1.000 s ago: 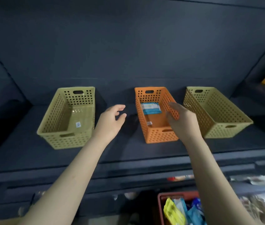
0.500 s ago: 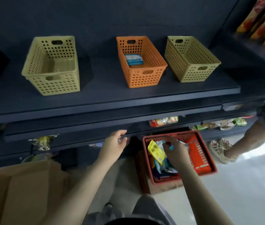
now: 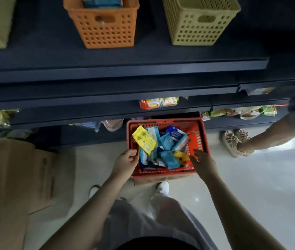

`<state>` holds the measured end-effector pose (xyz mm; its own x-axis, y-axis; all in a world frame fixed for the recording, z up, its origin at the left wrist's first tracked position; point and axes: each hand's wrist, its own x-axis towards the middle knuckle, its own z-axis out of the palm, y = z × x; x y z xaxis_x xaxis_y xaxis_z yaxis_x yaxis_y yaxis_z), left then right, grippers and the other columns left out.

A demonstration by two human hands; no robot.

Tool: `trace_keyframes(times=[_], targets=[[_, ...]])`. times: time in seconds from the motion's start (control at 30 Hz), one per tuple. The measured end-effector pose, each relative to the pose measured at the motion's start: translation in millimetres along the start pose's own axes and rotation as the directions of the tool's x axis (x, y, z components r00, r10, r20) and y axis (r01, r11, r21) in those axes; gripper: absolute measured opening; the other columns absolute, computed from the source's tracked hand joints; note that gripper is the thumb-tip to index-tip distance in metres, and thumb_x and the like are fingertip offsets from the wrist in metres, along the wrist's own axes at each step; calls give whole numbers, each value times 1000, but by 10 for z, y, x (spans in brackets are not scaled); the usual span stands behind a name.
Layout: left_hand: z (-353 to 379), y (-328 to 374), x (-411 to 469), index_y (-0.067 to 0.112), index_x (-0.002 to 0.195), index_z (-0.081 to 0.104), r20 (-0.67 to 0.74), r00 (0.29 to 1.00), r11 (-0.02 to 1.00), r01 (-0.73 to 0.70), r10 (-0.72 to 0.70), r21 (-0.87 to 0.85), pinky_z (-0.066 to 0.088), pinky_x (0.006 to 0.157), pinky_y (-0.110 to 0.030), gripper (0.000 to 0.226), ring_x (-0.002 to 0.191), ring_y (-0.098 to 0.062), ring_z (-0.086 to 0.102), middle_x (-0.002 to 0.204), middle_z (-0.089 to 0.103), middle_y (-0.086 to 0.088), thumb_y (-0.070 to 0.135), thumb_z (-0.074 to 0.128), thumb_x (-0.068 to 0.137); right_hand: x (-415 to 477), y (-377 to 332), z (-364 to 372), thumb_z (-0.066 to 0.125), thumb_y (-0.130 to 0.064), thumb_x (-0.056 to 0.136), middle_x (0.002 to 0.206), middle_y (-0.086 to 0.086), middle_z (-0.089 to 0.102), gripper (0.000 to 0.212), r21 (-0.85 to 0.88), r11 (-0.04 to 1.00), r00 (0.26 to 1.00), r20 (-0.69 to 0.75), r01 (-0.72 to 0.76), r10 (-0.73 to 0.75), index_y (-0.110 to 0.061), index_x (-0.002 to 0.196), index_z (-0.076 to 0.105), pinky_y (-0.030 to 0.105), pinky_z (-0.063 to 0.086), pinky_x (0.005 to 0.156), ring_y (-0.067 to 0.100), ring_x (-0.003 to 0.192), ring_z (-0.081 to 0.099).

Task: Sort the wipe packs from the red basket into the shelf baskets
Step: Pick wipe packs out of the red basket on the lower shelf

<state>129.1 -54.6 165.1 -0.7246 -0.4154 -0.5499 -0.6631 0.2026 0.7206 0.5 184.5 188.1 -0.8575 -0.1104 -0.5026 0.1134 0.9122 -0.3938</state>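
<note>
1. The wipe packs [image 3: 166, 142] are lying in a loose heap inside the red basket [image 3: 164, 122]. They are soft, glossy, flat pouches, mostly light blue and white, and their print is too blurred to read.
2. A yellow pack [image 3: 144, 139] is lying tilted on top of the heap at the left.
3. The red basket is sitting low, at the foot of the shelf [image 3: 125, 66]. It is rigid plastic with slotted walls.
4. The left hand [image 3: 126, 162] is resting at the basket's left rim with its fingers curled. Whether it is gripping a pack or the rim cannot be told.
5. The right hand [image 3: 203, 163] is hovering over the basket's near right corner, with its fingers spread and holding nothing.
6. On the shelf above, an orange basket [image 3: 105, 27] is standing, made of plastic perforated with round holes. It is holding a blue-and-white pack [image 3: 103, 1].
7. An olive basket [image 3: 197, 24] of the same perforated make is standing beside it on the right.
8. A cardboard box [image 3: 16, 177] is sitting on the pale, shiny floor [image 3: 251, 186] to the left.
9. Another person's sandalled feet [image 3: 233, 141] are standing at the right.
</note>
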Motion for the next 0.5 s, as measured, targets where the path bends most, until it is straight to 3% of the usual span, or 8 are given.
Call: trace_keyframes(times=[0.17,0.33,0.5], targets=[[603,68,424,7,122,62,-24,993,993,114,-113,36,47,90,-31,31,106,-25,64,118,67,-11,21,59,94,739,385,18,58,-27,94,126,14,64,38,25,999,997,73,-35,33,-10,128,60,35,45,90,33,115,59],[1347,-72,1347,8,123,61,22,987,987,157,-158,42,49,94,-35,36,109,-25,63,122,65,-9,26,63,92,1648,720,568,56,-25,95,129,14,62,38,82,994,993,101,-72,64,-10,130,58,32,43,88,33,118,57],[2097,-369,2123,12,119,61,75,957,950,287,-279,-120,50,89,-33,38,107,-19,62,119,63,1,31,68,87,2413,1076,1321,54,-31,95,126,14,64,39,179,966,977,141,-187,162,-7,125,60,29,43,81,34,113,60]])
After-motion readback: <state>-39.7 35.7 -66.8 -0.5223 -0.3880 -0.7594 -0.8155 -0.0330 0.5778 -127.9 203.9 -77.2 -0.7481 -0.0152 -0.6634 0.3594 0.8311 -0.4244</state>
